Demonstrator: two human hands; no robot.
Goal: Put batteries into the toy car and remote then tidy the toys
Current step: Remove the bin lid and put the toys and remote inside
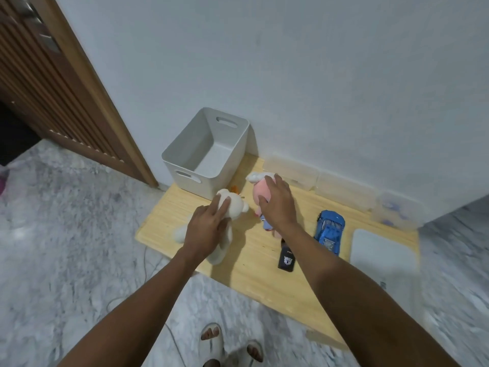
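On the low wooden table [254, 276] lie two plush toys. My left hand [207, 229] lies over a cream plush [235, 207], its fingers wrapping the body. My right hand [277, 202] covers a pink plush [258, 193] with white ears, fingers curled over it. A blue toy car [329, 230] stands to the right of my right forearm. The black remote [286, 258] lies nearer the front edge, partly under that forearm. An empty white bin [206, 152] with handle slots stands at the table's back left.
Clear plastic boxes [344, 189] line the wall behind the table, one holding blue items [394, 207]. A white flat lid or tray [383, 250] lies at the right end. Marble floor surrounds the table; a thin cable [148, 263] runs on it. My sandalled feet [230, 345] stand in front.
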